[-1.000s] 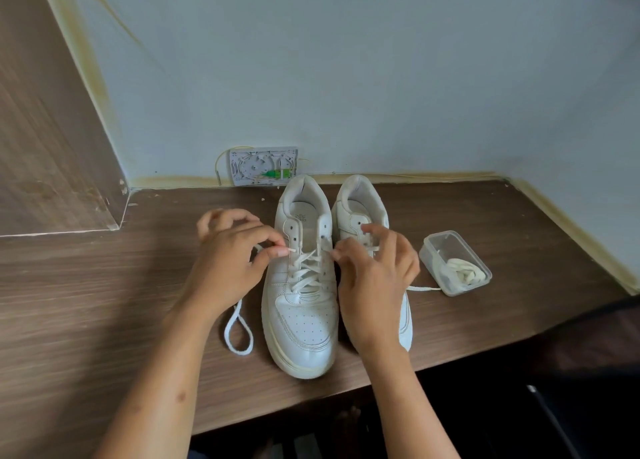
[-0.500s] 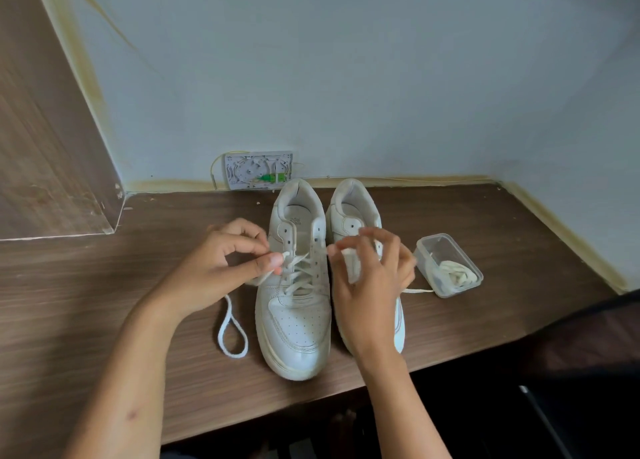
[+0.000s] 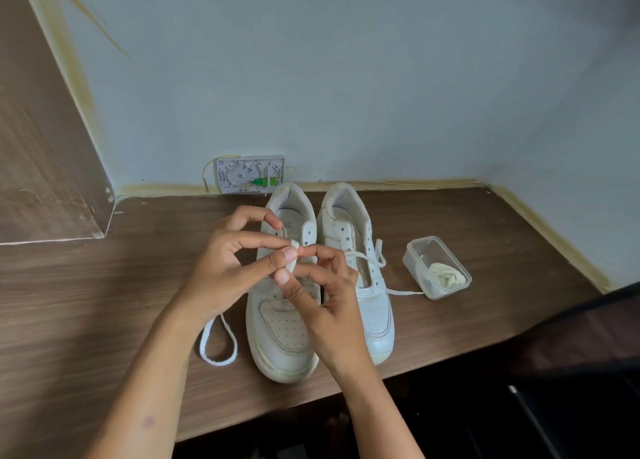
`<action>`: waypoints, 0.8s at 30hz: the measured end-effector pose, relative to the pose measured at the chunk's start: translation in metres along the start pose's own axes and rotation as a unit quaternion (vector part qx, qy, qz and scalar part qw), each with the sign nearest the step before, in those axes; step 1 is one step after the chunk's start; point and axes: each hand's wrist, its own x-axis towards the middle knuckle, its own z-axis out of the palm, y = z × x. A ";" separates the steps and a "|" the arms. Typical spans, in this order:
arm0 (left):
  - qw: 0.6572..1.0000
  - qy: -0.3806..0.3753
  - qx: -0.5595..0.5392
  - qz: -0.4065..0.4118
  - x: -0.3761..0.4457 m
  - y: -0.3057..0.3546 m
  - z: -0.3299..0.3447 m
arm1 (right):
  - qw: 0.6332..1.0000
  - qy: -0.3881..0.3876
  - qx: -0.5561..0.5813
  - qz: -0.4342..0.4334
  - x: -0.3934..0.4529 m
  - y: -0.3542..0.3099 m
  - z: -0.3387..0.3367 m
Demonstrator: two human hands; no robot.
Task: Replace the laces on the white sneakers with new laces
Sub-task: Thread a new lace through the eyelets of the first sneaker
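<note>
Two white sneakers stand side by side on the wooden desk. Above the left sneaker, the left hand and right hand pinch a white lace end. At 3 o'clock is a clear container with laces.

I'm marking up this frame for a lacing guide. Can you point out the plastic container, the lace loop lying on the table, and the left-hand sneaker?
plastic container [image 3: 417, 252]: head view, its clear left wall.
lace loop [image 3: 217, 361]: head view, bottom of the loop.
left-hand sneaker [image 3: 282, 337]: head view, perforated toe box.
</note>
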 end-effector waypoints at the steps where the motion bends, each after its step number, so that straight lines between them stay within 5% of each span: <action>1: 1.000 0.012 -0.006 0.001 0.000 0.000 0.000 | 1.000 -0.002 -0.002 -0.001 0.001 0.001 -0.001; 8: 0.975 0.205 -0.036 -0.076 0.004 -0.013 -0.014 | 0.999 -0.031 -0.012 0.004 0.010 0.002 -0.035; 11: 0.936 0.290 0.115 -0.162 0.000 -0.022 -0.025 | 0.999 -0.044 -0.015 0.028 0.013 0.003 -0.056; 14: 0.888 0.254 0.300 -0.238 -0.005 -0.025 -0.032 | 0.999 -0.032 -0.004 0.035 0.014 0.006 -0.075; 17: 0.882 0.190 0.337 -0.268 -0.004 -0.024 -0.030 | 0.999 -0.011 0.021 0.033 0.016 0.008 -0.087; 19: 0.893 0.170 0.351 -0.225 -0.004 -0.024 -0.027 | 0.999 -0.005 0.025 0.027 0.017 0.008 -0.089; 24: 0.964 0.109 0.242 0.027 0.001 -0.009 -0.006 | 0.999 -0.038 -0.013 -0.009 0.019 0.013 -0.077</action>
